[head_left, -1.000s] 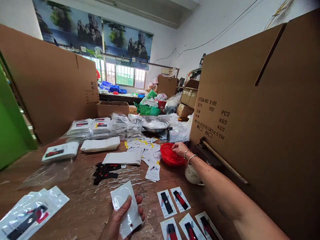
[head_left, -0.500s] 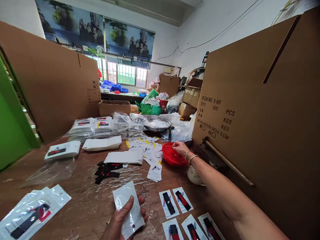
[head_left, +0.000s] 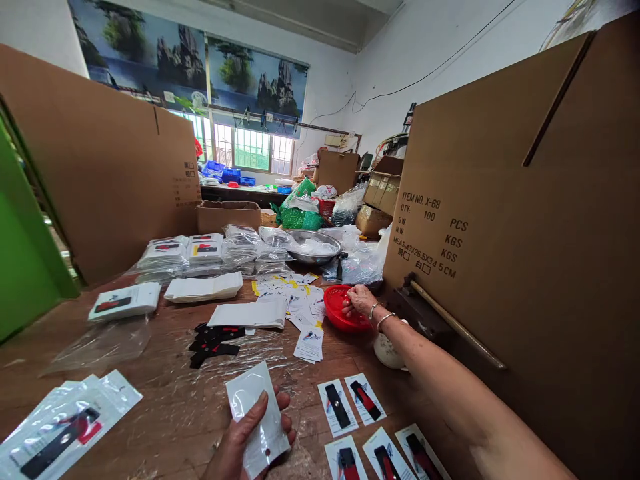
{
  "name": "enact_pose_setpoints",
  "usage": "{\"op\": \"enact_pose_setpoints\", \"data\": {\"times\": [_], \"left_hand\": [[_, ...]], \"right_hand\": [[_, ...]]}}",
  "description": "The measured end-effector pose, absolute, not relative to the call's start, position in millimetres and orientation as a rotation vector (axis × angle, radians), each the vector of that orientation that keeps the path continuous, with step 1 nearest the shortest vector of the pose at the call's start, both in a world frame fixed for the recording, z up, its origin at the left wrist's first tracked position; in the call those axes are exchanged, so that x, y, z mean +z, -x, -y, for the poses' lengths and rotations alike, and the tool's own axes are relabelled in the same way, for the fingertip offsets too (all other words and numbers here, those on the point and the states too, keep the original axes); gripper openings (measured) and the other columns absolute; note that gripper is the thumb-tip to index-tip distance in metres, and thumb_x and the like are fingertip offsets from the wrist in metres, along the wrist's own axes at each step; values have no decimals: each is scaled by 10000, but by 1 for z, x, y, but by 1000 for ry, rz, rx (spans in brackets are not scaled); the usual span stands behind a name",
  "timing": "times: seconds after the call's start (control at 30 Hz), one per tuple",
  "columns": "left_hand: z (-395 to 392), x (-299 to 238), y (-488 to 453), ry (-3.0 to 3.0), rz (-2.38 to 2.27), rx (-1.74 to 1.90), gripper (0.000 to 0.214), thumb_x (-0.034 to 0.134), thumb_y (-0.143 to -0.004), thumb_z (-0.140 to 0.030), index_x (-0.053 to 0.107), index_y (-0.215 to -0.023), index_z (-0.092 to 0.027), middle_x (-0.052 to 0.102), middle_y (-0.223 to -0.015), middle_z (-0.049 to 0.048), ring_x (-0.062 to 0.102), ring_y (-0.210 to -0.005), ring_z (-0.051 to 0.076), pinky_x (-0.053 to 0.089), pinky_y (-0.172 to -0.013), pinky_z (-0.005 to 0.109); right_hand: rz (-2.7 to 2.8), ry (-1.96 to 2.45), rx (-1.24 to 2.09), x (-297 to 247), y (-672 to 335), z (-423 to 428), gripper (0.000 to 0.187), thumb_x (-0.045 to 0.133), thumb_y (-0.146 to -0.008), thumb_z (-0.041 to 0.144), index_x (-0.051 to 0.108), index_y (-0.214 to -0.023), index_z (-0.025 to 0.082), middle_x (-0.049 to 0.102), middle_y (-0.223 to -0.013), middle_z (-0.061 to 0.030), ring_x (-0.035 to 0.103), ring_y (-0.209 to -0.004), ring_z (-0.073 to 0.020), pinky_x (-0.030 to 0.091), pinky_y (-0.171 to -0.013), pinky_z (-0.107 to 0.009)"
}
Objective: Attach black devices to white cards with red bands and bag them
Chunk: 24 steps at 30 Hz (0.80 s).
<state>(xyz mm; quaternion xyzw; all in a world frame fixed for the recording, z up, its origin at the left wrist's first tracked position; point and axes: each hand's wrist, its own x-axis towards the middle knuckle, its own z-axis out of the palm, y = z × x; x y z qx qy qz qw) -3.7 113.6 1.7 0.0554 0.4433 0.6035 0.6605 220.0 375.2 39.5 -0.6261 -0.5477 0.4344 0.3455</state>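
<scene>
My left hand grips a white plastic pouch above the table, thumb across its face. Over the red plastic basket, my right hand has its fingers curled together; anything between them is too small to make out. Printed cards carrying black and red straps lie in rows at the lower right. A small heap of black straps rests beyond my left hand. Loose printed cards spread left of the basket. At the lower left, filled pouches overlap each other.
Stacks of white pouches and bagged packs stand farther back, beside a metal bowl. Tall cardboard boxes wall the right side and the left. A floral mug sits below my right forearm, near a wooden-handled tool.
My right hand has shifted slightly lower and to the right within the basket, with its fingers curled downward. My left hand keeps the pouch in the same place.
</scene>
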Motion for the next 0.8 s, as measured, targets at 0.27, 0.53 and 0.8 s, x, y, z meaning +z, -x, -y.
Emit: {"op": "enact_pose_setpoints", "data": {"times": [0.27,0.53,0.8], "left_hand": [[-113,2,4,-138,-989,1375,434,729,-743,-144,555,-1139,-110,731,-949,157,693,-614,228,601,-677,449],[-115,2,5,-164,-904,1366,299,675,-787,-140,608,-1074,-91,728,-931,147,688,-611,209,603,-675,424],[-113,4,4,-182,-851,1326,240,626,-832,-156,603,-1064,-101,727,-904,123,692,-647,203,606,-699,418]], "right_hand": [[1476,1730,1026,54,-226,-363,78,539,-876,175,492,-814,181,502,-449,73,463,-323,-60,300,-354,-130],[1623,1593,1161,70,-229,-325,91,635,-779,182,559,-732,162,548,-500,45,463,-415,-49,303,-392,-134],[1982,1544,1522,31,-229,-232,161,688,-687,205,544,-626,169,556,-509,62,405,-402,-52,283,-403,-177]]}}
